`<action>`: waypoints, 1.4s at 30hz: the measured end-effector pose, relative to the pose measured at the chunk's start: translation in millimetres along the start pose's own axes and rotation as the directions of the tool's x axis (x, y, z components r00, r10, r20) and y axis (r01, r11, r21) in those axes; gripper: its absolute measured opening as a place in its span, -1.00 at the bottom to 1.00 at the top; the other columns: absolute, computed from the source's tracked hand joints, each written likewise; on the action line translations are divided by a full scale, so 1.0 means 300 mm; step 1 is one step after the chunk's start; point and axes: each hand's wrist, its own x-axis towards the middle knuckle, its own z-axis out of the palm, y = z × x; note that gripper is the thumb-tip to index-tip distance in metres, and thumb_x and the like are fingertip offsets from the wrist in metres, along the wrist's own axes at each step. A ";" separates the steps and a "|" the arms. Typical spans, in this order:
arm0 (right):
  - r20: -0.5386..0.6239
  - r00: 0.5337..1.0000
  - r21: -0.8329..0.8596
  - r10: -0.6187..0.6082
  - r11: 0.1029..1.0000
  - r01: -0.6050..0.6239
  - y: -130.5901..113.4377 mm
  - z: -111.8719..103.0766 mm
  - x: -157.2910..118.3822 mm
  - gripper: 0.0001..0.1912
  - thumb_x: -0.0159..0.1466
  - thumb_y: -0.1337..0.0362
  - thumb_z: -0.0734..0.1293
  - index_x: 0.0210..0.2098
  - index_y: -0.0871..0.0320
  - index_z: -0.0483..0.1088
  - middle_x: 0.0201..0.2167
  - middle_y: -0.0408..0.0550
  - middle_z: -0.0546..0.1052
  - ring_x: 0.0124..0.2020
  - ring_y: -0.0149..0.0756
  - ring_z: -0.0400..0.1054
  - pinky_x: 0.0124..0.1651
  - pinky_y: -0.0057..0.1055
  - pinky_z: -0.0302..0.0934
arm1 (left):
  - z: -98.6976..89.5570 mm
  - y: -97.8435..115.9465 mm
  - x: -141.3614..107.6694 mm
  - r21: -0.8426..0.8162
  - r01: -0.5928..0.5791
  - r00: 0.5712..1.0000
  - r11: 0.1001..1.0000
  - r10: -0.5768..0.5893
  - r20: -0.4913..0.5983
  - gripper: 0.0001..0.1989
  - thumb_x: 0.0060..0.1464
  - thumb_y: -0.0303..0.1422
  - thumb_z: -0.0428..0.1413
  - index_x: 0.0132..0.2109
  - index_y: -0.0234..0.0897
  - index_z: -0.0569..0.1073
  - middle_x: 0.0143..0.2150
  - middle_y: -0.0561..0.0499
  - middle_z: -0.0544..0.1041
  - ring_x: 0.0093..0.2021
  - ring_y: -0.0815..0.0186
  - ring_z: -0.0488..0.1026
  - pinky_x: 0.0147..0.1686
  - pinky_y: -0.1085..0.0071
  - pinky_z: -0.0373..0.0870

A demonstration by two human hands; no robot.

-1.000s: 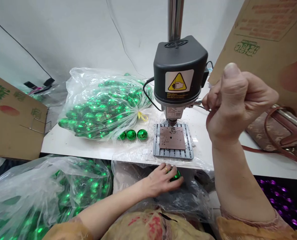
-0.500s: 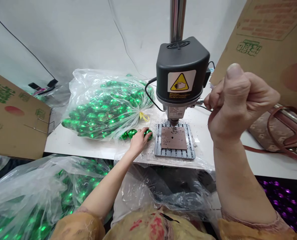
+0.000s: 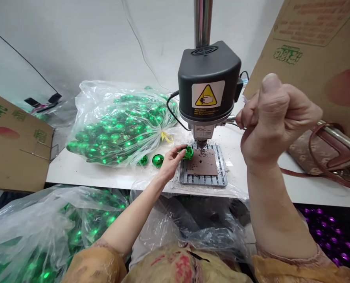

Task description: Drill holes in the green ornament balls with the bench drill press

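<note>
Between the thumb and fingers of my left hand (image 3: 170, 163) is a shiny green faceted ball (image 3: 188, 153), held over the left edge of a brown board (image 3: 209, 167). That board, with a small dark hole, lies on the slotted metal base (image 3: 220, 181) of a bench drill press (image 3: 209, 74). The ball is just left of and below the chuck (image 3: 201, 144). My right hand (image 3: 277, 118) is closed, raised at the right of the drill head, around the drill's handle (image 3: 230, 118), whose grip is mostly hidden. Two loose green balls (image 3: 157, 160) sit left of my left hand.
A clear bag of green balls (image 3: 116, 129), tied in yellow, lies on the white table (image 3: 236, 173); another bag (image 3: 74, 228) is below the front edge. Cardboard boxes (image 3: 299, 23) flank the table. A handbag (image 3: 316, 153) stands right, purple balls (image 3: 328, 232) below. Dark shavings surround the base.
My left hand has lifted a green ball off the tabletop and carried it right, over the board's edge. My right hand stays at the handle. The view has shifted slightly.
</note>
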 end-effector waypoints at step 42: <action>-0.001 1.000 -0.053 -0.019 0.998 0.019 0.011 -0.012 -0.020 -0.47 0.28 0.16 0.30 -0.70 0.13 -0.01 -0.75 -0.26 0.02 -0.71 -0.55 -0.01 -0.58 -0.34 -0.14 | 0.122 -0.112 -0.024 0.136 -0.150 0.979 0.979 0.128 0.162 -0.43 -0.06 -0.21 0.39 0.05 -0.24 0.40 0.07 -0.13 0.52 0.11 0.11 0.46 0.19 0.13 0.34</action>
